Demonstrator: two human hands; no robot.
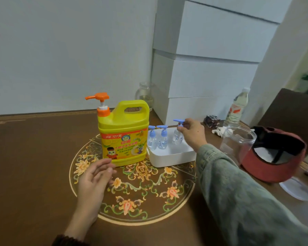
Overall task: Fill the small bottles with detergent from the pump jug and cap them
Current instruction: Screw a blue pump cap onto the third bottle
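A yellow detergent jug (124, 134) with an orange pump head (98, 97) stands on the brown table. To its right, a white tray (172, 157) holds three small clear bottles with blue pump caps. Two of them (152, 139) (163, 139) stand side by side at the tray's left. My right hand (192, 133) pinches the blue cap (180, 122) of the third bottle (177, 138) at the tray's back right. Whether that bottle is lifted off the tray floor I cannot tell. In front of the jug, my left hand (94, 176) hovers empty with its fingers apart.
A large clear jar (236, 142) and a red cap (277, 157) lie right of the tray. Behind them stand a plastic water bottle (236, 107), a small cube (212, 120) and white boxes (203, 77). A glass jar (146, 95) is by the wall. A clear lid (297, 189) lies at far right.
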